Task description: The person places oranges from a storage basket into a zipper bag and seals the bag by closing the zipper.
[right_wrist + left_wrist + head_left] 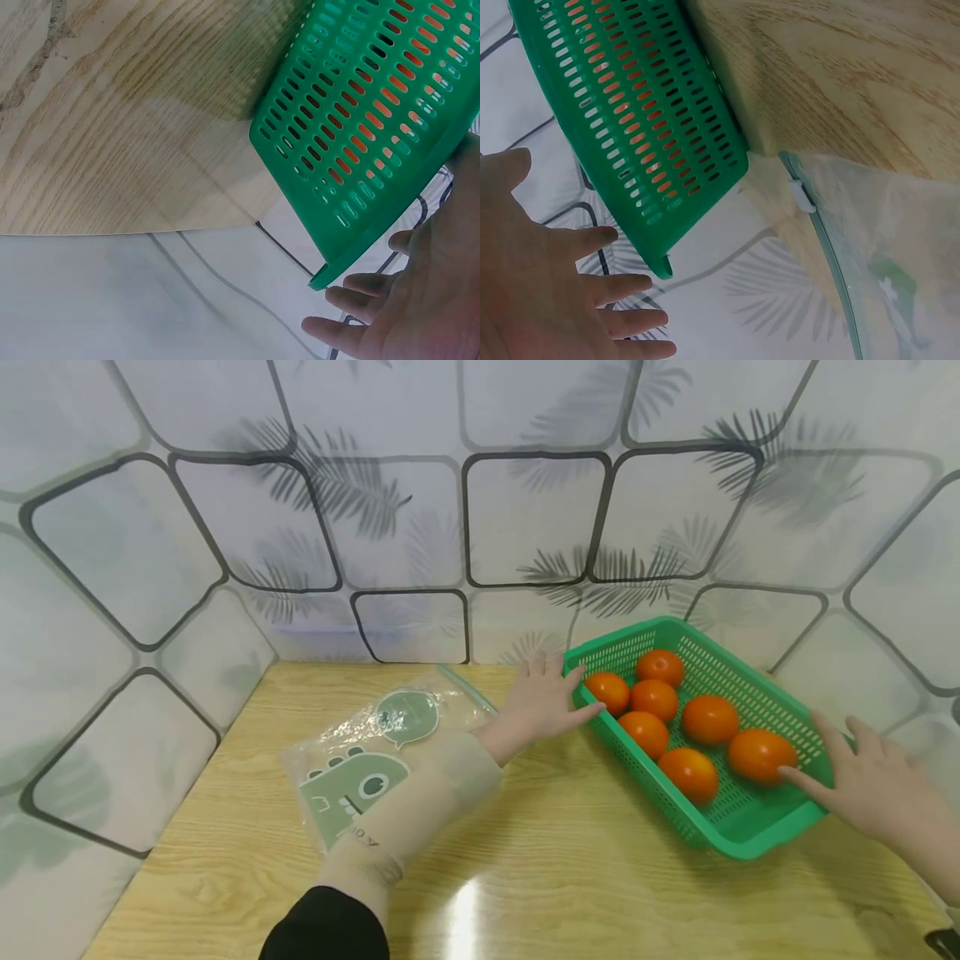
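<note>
A green plastic basket (783, 837) with slotted walls stands on the table, set at an angle. Inside it lie several round orange-red tomatoes (688, 775). My left hand (536, 697) is at the basket's far left corner, fingers straight and spread, thumb pointing over the rim. In the left wrist view, the fingers of that left hand (562, 285) extend alongside the basket's outer wall (641, 112). My right hand (873, 781) is at the right end, its thumb reaching over the rim towards a tomato (761, 756). The right wrist view shows its loosely bent fingers (360, 300) close beside the rim.
A clear zip bag (442, 714) with a green dinosaur print lies flat left of the basket, partly under my left forearm in the head view. Its white slider (802, 196) shows in the left wrist view. Patterned wall covering (536, 518) rises behind the wooden table (555, 860).
</note>
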`<state>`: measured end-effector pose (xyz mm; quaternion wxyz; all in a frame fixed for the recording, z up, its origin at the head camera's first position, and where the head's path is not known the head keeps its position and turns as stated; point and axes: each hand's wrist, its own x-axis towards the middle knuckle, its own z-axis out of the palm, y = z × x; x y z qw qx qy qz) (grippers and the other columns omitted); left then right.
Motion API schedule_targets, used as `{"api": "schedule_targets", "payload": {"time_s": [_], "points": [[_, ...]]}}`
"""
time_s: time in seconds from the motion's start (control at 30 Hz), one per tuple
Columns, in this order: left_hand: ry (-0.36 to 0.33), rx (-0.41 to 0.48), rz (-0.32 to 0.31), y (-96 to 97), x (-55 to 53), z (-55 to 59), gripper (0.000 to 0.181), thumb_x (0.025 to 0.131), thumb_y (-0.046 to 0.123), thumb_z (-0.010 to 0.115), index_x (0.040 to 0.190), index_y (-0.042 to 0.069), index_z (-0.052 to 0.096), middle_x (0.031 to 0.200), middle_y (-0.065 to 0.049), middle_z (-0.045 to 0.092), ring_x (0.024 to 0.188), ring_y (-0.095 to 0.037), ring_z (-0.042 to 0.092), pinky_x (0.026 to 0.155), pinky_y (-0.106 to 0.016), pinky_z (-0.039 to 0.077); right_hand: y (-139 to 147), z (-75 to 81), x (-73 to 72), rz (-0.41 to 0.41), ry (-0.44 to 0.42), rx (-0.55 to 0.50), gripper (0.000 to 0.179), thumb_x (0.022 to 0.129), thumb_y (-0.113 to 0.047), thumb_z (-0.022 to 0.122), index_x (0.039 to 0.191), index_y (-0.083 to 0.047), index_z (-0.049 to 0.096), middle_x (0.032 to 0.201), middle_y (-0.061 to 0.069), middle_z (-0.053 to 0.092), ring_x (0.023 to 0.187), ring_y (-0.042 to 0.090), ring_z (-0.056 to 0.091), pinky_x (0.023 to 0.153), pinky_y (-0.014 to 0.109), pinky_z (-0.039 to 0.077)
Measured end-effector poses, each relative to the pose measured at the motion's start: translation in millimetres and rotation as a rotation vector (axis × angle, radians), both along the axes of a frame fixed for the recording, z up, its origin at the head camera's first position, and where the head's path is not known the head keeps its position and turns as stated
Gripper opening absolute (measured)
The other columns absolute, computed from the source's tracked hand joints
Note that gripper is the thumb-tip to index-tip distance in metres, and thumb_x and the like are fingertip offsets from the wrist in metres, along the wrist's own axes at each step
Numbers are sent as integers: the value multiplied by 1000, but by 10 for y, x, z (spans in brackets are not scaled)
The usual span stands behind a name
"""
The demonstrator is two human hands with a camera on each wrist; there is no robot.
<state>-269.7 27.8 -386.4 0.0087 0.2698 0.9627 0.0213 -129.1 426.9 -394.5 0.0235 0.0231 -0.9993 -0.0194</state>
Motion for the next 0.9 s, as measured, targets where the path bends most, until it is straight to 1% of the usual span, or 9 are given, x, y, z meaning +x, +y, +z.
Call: {"api": "schedule_targets", "payload": {"time_s": [0.1, 0.2, 0.3, 0.43, 0.57, 0.73, 0.8, 0.9], "points": [[-4, -18, -2, 27, 5, -16, 82, 103, 77, 29, 169, 28, 29, 176, -14, 25, 164, -44, 19, 133, -56, 22, 3, -13, -18, 28, 13, -16, 102, 104, -61, 56, 158, 17, 20, 141, 59, 30, 117, 80, 39, 93, 88, 37], [12, -39, -9, 36, 2, -29, 82, 103, 77, 28, 168, 27, 31, 176, -14, 26, 164, -42, 21, 133, -56, 22, 5, -29, -32, 46, 27, -38, 102, 104, -58, 58, 156, 22, 21, 140, 59, 32, 118, 78, 40, 96, 86, 37], [31, -45, -14, 32, 0, -26, 82, 104, 76, 29, 167, 25, 35, 175, -13, 27, 163, -39, 24, 133, -55, 23, 12, -40, -35, 44, 23, -66, 102, 105, -56, 57, 155, 25, 20, 140, 58, 33, 119, 75, 39, 100, 85, 35], [29, -50, -8, 24, 3, -23, 83, 104, 76, 30, 167, 22, 35, 176, -9, 27, 164, -35, 24, 133, -54, 22, 28, -50, -33, 39, 14, -85, 103, 106, -56, 56, 151, 30, 21, 141, 58, 32, 122, 74, 38, 102, 84, 33], [18, -67, 7, 25, 2, -29, 86, 103, 77, 29, 168, 20, 32, 177, -6, 26, 165, -34, 21, 134, -53, 21, 39, -69, -27, 35, 8, -85, 103, 106, -56, 53, 148, 33, 21, 141, 59, 31, 124, 75, 36, 104, 84, 32], [5, -99, 19, 40, -16, -44, 90, 103, 78, 26, 170, 19, 25, 178, -5, 22, 166, -33, 18, 135, -51, 19, 19, -63, -4, 15, -37, -63, 105, 108, -60, 46, 147, 34, 19, 143, 61, 26, 128, 76, 30, 108, 83, 27], [3, -109, 25, 50, -26, -46, 91, 102, 79, 26, 170, 19, 23, 178, -5, 21, 166, -33, 16, 135, -50, 19, 9, -59, 1, 9, -47, -53, 106, 108, -61, 46, 146, 35, 20, 142, 62, 26, 128, 77, 29, 108, 83, 27], [-6, -110, 39, 90, -50, -58, 94, 101, 82, 26, 171, 19, 22, 179, -5, 20, 167, -32, 15, 135, -49, 18, 6, -53, 6, -4, -41, -38, 106, 107, -62, 47, 144, 35, 24, 141, 61, 28, 125, 77, 32, 107, 84, 28]]}}
